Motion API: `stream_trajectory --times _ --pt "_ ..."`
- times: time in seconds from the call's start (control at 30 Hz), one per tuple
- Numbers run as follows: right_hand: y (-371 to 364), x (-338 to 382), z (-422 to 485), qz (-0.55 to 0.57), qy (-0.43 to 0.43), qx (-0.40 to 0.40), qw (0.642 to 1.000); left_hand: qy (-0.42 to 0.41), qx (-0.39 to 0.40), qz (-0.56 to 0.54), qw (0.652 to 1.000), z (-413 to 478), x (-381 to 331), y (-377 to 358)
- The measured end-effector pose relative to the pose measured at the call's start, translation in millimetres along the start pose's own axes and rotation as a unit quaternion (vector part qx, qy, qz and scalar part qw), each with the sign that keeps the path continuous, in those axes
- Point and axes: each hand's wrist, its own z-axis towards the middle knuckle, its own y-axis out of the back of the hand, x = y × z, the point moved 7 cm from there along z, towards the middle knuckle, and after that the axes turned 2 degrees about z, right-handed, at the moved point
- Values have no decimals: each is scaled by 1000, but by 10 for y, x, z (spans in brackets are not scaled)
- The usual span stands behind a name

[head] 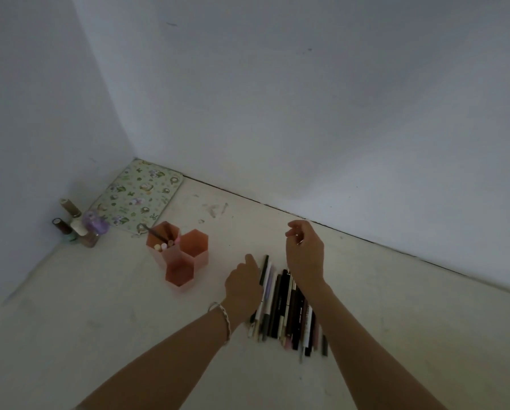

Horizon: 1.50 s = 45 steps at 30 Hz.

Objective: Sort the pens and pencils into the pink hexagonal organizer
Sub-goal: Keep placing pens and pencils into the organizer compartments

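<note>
The pink hexagonal organizer [188, 258] stands left of centre with three cells. Its back-left cell holds a dark pen leaning left and a few pastel pens [163, 246]; I see nothing in the other two cells. A pile of pens and pencils [286, 309], mostly black, white and grey, lies side by side on the white surface. My left hand [243, 284] rests on the pile's left edge beside a black pen [264, 269], with its fingers hidden under the palm. My right hand [305, 250] hovers above the pile's far end, fingers loosely curled, with nothing visible in them.
A flower-patterned pad [138, 199] lies in the corner where two white walls meet. Several small bottles [76, 227] stand against the left wall, behind and left of the organizer. The right wall runs close behind my right hand.
</note>
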Motion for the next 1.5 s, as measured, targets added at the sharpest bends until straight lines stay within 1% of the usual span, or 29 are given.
stream_trajectory --times 0.03,0.1,0.17,0.27,0.33,0.4,0.47,0.5,0.53,0.6,0.67,0.73,0.8,0.87,0.93,1.03,1.1,1.17,1.27,1.37,1.43,1.5 --pt "-38 -44 19 -10 -10 12 1000 -4 -4 -8 1000 7 -7 53" --pt "-136 -122 65 -40 -29 41 998 -15 -34 -67 997 23 -1 295" --pt "-255 -185 101 -74 -44 75 993 -30 -91 -141 985 41 8 666" --pt "-473 -268 75 -148 -68 131 978 -62 -175 -199 962 24 4 1234" --pt "-615 -287 35 -242 -46 163 956 -81 -211 -226 948 -21 16 1522" --pt "-728 -285 -1 -326 -10 181 928 -93 -230 -258 934 -76 48 1709" --pt "-811 -295 -28 -354 4 189 916 -104 -244 -284 921 -147 91 1825" --pt "-834 -294 -29 -353 4 189 916 -110 -253 -296 914 -184 119 1870" --pt "-830 -302 -17 -337 -6 186 923 -117 -265 -306 907 -221 146 1916" --pt "-790 -291 65 -270 -35 173 947 -121 -298 -323 890 -285 237 2049" --pt "-718 -244 167 -218 -46 162 961 -116 -328 -345 872 -325 333 2196" --pt "-689 -189 236 -209 -34 176 961 -116 -342 -362 859 -359 390 2307" --pt "-691 -182 258 -225 -24 199 953 -121 -340 -377 853 -392 385 2362" --pt "-641 -144 308 -228 -25 195 954 -128 -341 -387 847 -434 393 2418" --pt "-509 -38 420 -188 -31 155 969 -133 -347 -397 839 -461 419 2481" --pt "-284 229 578 -63 -67 84 992 -138 -359 -418 823 -491 497 2583" --pt "-190 440 629 24 -71 36 996 -142 -379 -432 806 -519 578 2626" --pt "-144 663 621 85 -52 -15 995 -144 -400 -429 797 -547 712 2645" --pt "-132 904 533 131 -27 -74 988 -134 -426 -383 809 -550 953 2570" --pt "-188 1052 407 170 -8 -101 980 -96 -412 -358 833 -476 1219 2347" --pt "-239 1134 318 191 3 -110 975 -83 -386 -328 858 -431 1353 2180" --pt "-288 1225 233 210 15 -117 970 -81 -357 -248 897 -394 1431 2028"
